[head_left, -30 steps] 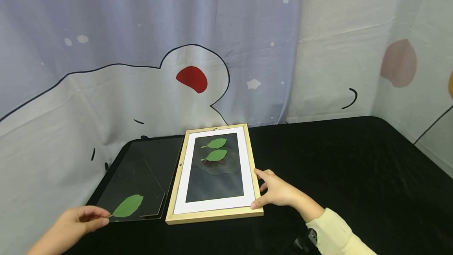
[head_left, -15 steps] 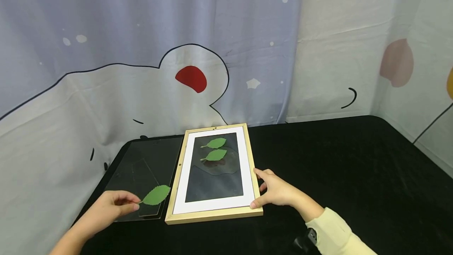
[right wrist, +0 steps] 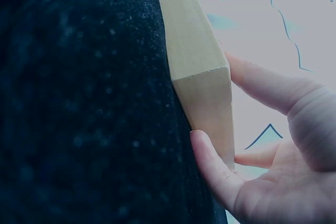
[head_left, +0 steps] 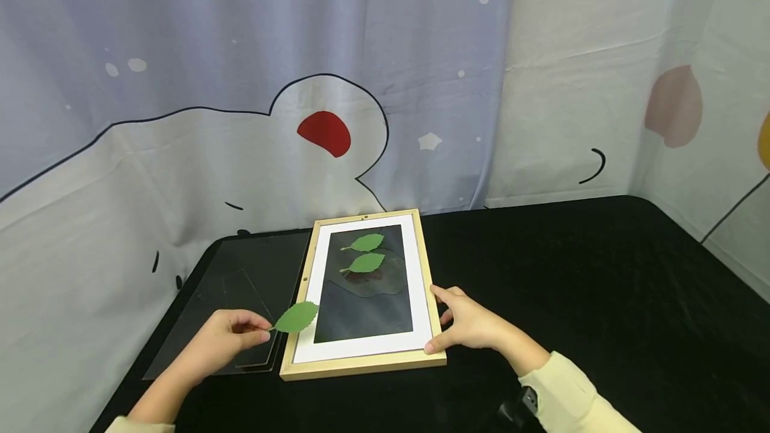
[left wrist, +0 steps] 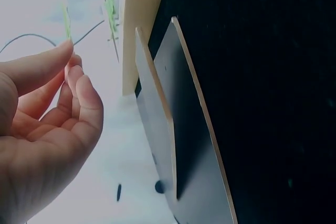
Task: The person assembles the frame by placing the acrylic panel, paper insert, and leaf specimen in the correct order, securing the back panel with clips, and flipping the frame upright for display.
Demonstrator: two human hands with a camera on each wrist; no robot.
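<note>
My left hand (head_left: 219,343) pinches the stem of a green toothed leaf (head_left: 297,317) between thumb and fingertips. In the head view its blade overlaps the left side of a light wooden picture frame (head_left: 361,369); in the left wrist view the leaf (left wrist: 66,19) is seen edge-on. Inside the frame, a white mat (head_left: 307,351) surrounds a dark glossy panel (head_left: 367,319). Near the panel's top, an upper leaf (head_left: 367,242) and a lower leaf (head_left: 366,263) lie one below the other, stems leftward. My right hand (head_left: 472,325) grips the frame's front right corner, thumb on top, fingers along the side.
Left of the frame lies a clear flat sheet (head_left: 198,309) with a smaller clear piece (head_left: 265,361) on it. Everything rests on a black cloth-covered table (head_left: 571,286). A printed curtain (head_left: 439,85) hangs close behind the table's back edge.
My left hand has carried the leaf rightward and slightly up, from over the clear sheet to the frame's left side. The right hand keeps its hold; the frame stays put.
</note>
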